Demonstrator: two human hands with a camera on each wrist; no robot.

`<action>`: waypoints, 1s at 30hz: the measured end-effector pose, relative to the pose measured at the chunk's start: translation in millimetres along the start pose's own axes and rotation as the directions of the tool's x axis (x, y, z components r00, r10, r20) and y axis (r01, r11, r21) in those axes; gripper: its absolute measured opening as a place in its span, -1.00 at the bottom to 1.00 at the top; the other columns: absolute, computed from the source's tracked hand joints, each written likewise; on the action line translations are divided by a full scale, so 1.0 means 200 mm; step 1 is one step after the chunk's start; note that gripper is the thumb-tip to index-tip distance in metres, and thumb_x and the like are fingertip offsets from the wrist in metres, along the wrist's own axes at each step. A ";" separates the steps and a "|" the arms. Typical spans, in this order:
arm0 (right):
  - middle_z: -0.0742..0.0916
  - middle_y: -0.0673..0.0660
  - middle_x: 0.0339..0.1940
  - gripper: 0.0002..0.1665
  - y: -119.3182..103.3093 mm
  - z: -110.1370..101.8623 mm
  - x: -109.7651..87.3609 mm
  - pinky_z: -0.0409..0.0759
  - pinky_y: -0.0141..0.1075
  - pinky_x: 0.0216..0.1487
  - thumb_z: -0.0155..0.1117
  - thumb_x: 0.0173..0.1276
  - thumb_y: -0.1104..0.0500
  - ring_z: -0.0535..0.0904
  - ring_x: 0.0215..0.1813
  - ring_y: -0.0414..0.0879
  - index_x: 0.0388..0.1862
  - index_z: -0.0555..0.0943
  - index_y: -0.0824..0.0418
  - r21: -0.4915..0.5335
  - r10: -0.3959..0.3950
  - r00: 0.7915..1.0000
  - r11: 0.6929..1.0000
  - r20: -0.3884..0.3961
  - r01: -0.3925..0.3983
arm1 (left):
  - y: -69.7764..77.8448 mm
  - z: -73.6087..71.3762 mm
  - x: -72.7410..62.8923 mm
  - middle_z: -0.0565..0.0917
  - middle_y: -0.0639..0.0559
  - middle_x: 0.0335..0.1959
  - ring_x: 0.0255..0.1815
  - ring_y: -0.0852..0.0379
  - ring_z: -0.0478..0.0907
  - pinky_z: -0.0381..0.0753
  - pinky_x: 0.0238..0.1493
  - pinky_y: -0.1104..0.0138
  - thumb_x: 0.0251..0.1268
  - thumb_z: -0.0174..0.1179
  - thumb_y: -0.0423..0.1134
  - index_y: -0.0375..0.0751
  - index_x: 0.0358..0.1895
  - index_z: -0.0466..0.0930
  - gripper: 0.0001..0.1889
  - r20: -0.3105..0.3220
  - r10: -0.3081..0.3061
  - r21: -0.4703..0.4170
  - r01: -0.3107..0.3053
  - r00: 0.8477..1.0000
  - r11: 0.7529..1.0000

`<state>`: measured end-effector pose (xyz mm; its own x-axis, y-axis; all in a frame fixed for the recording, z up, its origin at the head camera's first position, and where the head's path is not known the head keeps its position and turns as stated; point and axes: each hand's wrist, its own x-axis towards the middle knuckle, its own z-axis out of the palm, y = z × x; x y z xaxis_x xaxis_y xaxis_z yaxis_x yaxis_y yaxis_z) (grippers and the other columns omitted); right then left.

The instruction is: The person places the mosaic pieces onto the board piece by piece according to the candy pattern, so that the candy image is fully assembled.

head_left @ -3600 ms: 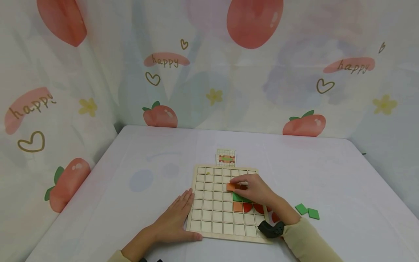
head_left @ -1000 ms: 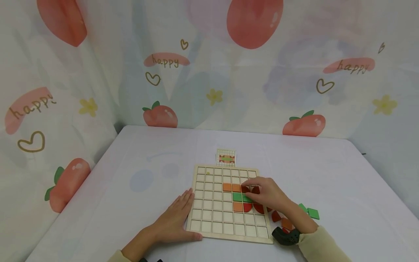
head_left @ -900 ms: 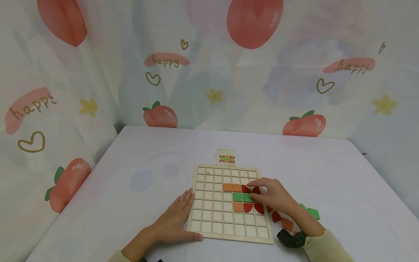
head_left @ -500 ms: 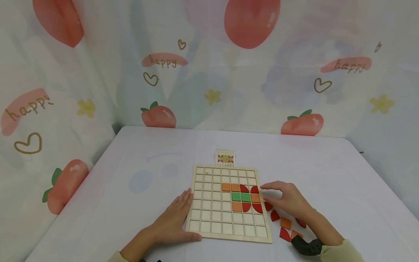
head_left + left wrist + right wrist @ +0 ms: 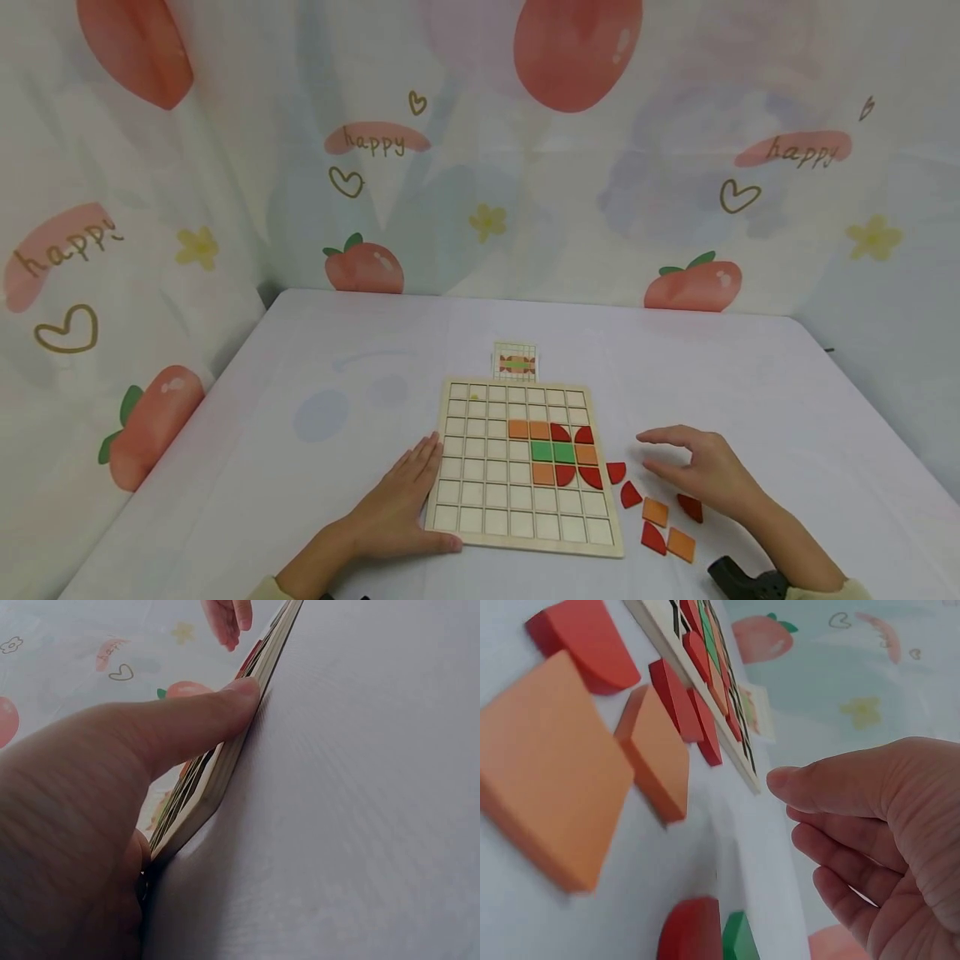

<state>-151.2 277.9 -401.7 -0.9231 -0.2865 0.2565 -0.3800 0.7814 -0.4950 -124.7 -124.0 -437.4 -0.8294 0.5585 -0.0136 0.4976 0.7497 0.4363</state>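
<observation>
A wooden grid board (image 5: 497, 472) lies on the white table, with orange (image 5: 517, 429), red and green tiles (image 5: 542, 451) in cells toward its right side. My left hand (image 5: 397, 508) lies along the board's left edge, thumb at the front left corner. In the left wrist view the thumb (image 5: 202, 724) presses on the board's rim. To the right of the board, my right hand (image 5: 708, 467) hovers, thumb and forefinger apart, nothing between them. Below and left of it lie loose quarter-round red tiles (image 5: 631, 495) and orange square tiles (image 5: 656, 511).
A small pattern card (image 5: 515, 361) touches the board's far edge. In the right wrist view a loose green tile (image 5: 739, 937) lies beside a red one (image 5: 690, 930); the right hand hides it in the head view. A printed curtain (image 5: 450, 192) hangs behind the table.
My right hand has let go of an orange tile, then left the board and moved right toward the loose tiles. Orange and red tiles now fill the cells it covered. The left hand stays put.
</observation>
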 end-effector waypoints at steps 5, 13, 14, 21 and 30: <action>0.70 0.10 -0.18 -0.62 0.02 -0.03 -0.04 0.55 0.04 -0.14 0.46 0.00 0.24 0.57 -0.07 0.09 -0.14 0.67 0.21 -0.023 0.047 0.999 0.999 -0.009 -0.048 | 0.01 0.00 0.00 -0.23 -0.10 0.47 0.45 0.04 -0.31 -0.16 0.37 0.13 -0.12 -0.03 0.55 -0.35 0.43 -0.19 0.23 0.006 -0.006 0.001 0.006 1.000 1.000; 0.70 0.09 -0.18 -0.60 0.06 -0.08 -0.09 0.55 0.02 -0.12 0.48 -0.01 0.22 0.55 -0.06 0.07 -0.13 0.66 0.19 -0.046 0.089 0.996 0.995 -0.010 -0.089 | 0.01 0.00 0.00 -0.22 -0.11 0.47 0.45 0.03 -0.30 -0.14 0.37 0.12 -0.12 -0.03 0.56 -0.35 0.43 -0.19 0.24 0.002 -0.015 0.001 0.015 1.000 1.000; 0.70 0.08 -0.18 -0.60 0.07 -0.08 -0.10 0.55 0.02 -0.12 0.48 -0.02 0.20 0.55 -0.06 0.07 -0.13 0.67 0.18 -0.048 0.095 0.995 0.994 -0.013 -0.095 | 0.01 0.00 0.00 -0.23 -0.10 0.47 0.45 0.04 -0.30 -0.15 0.37 0.13 -0.12 -0.03 0.56 -0.35 0.43 -0.19 0.24 0.003 -0.014 0.000 0.014 1.000 1.000; 0.71 0.05 -0.20 -0.55 0.11 -0.12 -0.16 0.55 0.00 -0.14 0.52 -0.07 0.11 0.56 -0.08 0.03 -0.14 0.67 0.16 -0.084 0.118 0.993 0.989 -0.025 -0.120 | 0.01 0.00 0.00 -0.22 -0.10 0.47 0.45 0.04 -0.30 -0.14 0.37 0.12 -0.13 -0.03 0.56 -0.35 0.43 -0.19 0.24 -0.006 -0.011 -0.005 0.011 1.000 1.000; 0.72 -0.01 -0.23 -0.59 0.16 -0.16 -0.22 0.57 -0.06 -0.19 0.51 -0.06 0.09 0.46 -0.14 -0.49 -0.17 0.69 0.11 -0.120 0.121 0.991 0.984 -0.064 -0.128 | 0.00 0.02 0.00 -0.24 -0.08 0.47 0.45 0.06 -0.31 -0.16 0.37 0.14 -0.16 -0.04 0.58 -0.34 0.44 -0.20 0.26 -0.011 -0.014 0.005 0.014 1.000 1.000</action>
<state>-121.6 334.1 -401.8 -0.9568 -0.1536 0.2469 -0.2486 0.8726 -0.4205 -123.8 -123.4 -440.2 -0.8393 0.5437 -0.0096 0.4868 0.7592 0.4320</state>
